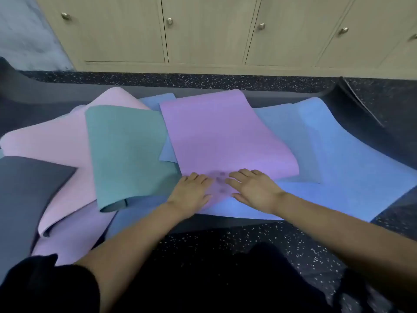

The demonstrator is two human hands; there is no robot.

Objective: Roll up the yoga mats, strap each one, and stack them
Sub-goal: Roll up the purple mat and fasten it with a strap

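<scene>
Held left hand (191, 192) flat, palm down, fingers straight | held right hand (253, 190) flat just beside, fingers spread

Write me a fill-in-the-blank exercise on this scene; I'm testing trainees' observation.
1. The left hand and right hand both press the centre mat, which is ____.
2. The teal mat lies to its ____.
3. The wide mat beneath the centre mat is ____.
Missing: purple; left; blue.

Mats (225, 132) on floor (203, 80), cabinets (203, 30) behind
</scene>
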